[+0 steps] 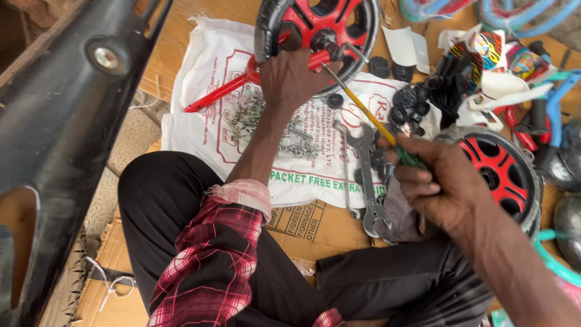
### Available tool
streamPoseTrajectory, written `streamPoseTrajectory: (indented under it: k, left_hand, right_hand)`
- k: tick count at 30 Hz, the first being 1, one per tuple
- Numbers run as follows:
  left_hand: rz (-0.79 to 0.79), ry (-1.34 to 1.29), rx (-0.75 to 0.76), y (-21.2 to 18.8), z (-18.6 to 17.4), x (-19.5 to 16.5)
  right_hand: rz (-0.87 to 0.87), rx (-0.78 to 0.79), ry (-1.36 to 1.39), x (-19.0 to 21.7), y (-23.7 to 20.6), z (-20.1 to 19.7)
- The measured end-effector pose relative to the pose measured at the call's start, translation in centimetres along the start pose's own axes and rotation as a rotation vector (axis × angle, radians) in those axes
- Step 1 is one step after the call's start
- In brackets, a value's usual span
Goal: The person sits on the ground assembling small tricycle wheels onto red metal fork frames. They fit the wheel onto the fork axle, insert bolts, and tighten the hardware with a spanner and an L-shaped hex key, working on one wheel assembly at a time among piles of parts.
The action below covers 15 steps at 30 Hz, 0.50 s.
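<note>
My left hand (292, 79) grips a red metal frame piece (225, 88) at the hub of a small black-tyred wheel with red spokes (318, 27), at the top centre. My right hand (445, 184) holds a screwdriver (369, 115) with a green handle and yellow shaft; its tip points up into the wheel hub. Both hands work over a white printed sack (209, 72) spread on cardboard.
Several bolts and nuts (248, 118) lie on the sack. Two flat spanners (366, 181) lie near my right hand. A second red-spoked wheel (502, 169) sits at right, with black plastic parts (411, 109) and blue bicycle tubing (557, 103). A black panel (54, 121) fills the left.
</note>
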<state>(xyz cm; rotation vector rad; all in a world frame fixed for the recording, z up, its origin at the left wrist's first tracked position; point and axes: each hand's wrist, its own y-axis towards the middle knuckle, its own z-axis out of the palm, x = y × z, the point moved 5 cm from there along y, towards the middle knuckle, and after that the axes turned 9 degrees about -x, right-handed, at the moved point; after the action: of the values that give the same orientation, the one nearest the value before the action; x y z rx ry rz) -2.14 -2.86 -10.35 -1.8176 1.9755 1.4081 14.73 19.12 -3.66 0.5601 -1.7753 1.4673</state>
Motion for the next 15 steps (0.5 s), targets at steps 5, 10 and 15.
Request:
streamPoseTrajectory:
  k: [5, 10, 15]
  left_hand:
    - [0.024, 0.029, -0.020, -0.4, 0.1, -0.1]
    - [0.056, 0.049, -0.084, -0.3, 0.7, 0.3]
    - [-0.043, 0.023, 0.056, 0.1, 1.6, 0.7]
  right_hand:
    - [-0.554, -0.177, -0.631, 1.9, -1.1, -0.4]
    - [-1.022, -0.283, -1.063, 1.5, -2.7, 1.2]
    - [-0.541, -0.240, -0.598, 1.4, -0.3, -0.7]
